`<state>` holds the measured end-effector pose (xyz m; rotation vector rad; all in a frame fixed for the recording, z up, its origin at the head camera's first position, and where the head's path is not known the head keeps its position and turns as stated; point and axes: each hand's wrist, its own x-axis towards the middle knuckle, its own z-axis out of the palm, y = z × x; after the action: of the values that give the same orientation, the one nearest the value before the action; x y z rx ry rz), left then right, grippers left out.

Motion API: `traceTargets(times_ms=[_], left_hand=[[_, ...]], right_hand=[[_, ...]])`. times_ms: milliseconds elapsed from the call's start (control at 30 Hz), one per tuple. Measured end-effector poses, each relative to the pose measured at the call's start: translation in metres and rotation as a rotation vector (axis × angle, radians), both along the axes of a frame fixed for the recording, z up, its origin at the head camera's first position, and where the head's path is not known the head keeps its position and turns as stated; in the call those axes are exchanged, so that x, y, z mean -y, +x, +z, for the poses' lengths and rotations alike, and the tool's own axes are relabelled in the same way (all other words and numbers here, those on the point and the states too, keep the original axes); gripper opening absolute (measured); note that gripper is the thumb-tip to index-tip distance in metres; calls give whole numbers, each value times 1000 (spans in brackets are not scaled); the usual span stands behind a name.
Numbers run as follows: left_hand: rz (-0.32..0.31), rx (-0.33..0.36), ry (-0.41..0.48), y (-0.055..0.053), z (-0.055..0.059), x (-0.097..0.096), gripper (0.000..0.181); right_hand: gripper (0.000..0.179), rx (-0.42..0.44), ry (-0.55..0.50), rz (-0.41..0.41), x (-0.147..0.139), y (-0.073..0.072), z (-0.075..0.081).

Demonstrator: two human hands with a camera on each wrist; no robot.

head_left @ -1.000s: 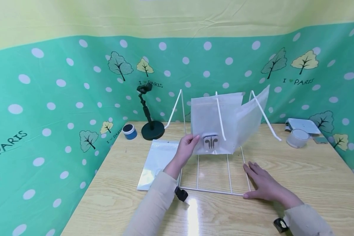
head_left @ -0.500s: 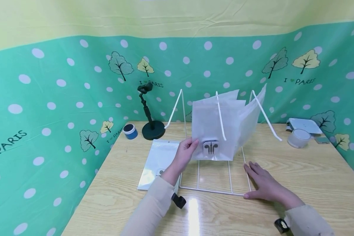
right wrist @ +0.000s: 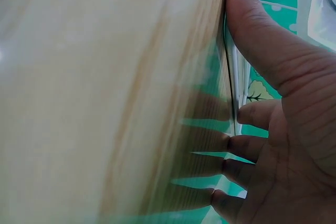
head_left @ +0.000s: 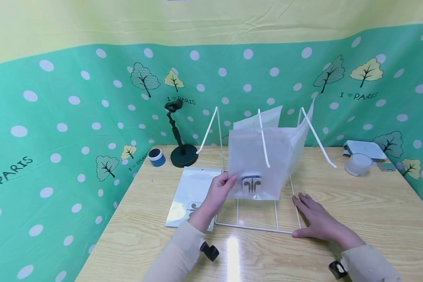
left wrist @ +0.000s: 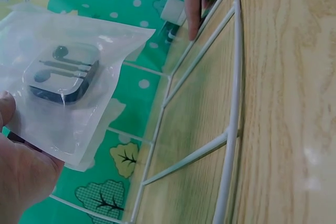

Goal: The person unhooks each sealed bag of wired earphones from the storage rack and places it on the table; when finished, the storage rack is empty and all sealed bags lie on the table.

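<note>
My left hand (head_left: 221, 188) pinches the lower left edge of a translucent plastic pouch (head_left: 248, 156), thumb in front. Inside its bottom lie earphones in a clear square case (head_left: 252, 184), seen closer in the left wrist view as the earphone case (left wrist: 65, 69). The middle prong (head_left: 263, 137) of a white wire rack crosses in front of this pouch. Behind and to the right hang other pale pouches (head_left: 297, 145). My right hand (head_left: 315, 219) rests with fingers spread on the front right corner of the rack's base (head_left: 253, 227); in the right wrist view its thumb (right wrist: 257, 30) touches the frame.
Another earphone pouch (head_left: 194, 188) lies flat on the table, left of the rack. Behind it stand a blue jar (head_left: 156, 157) and a black stand (head_left: 184, 156). A white round container (head_left: 358, 164) and a white device (head_left: 366, 150) are at the back right.
My left hand has drawn the pouch downward and toward me, separating it from the pouch behind. The right pouch has swung slightly left. My right hand stays on the rack corner.
</note>
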<state>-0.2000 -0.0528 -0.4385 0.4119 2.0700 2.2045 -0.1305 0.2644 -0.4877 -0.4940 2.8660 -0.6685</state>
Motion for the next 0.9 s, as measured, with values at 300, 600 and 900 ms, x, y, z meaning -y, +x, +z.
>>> traceTargets(times_ms=[300, 600, 900], left_hand=[[2, -30, -51, 15, 0, 6, 27], [-9, -30, -69, 31, 1, 11, 27], [-40, -40, -58, 46, 3, 17, 28]], right_hand=[[117, 4, -2, 3, 0, 0, -1], [117, -2, -14, 9, 0, 1, -1], [115, 12, -20, 8, -1, 1, 1]])
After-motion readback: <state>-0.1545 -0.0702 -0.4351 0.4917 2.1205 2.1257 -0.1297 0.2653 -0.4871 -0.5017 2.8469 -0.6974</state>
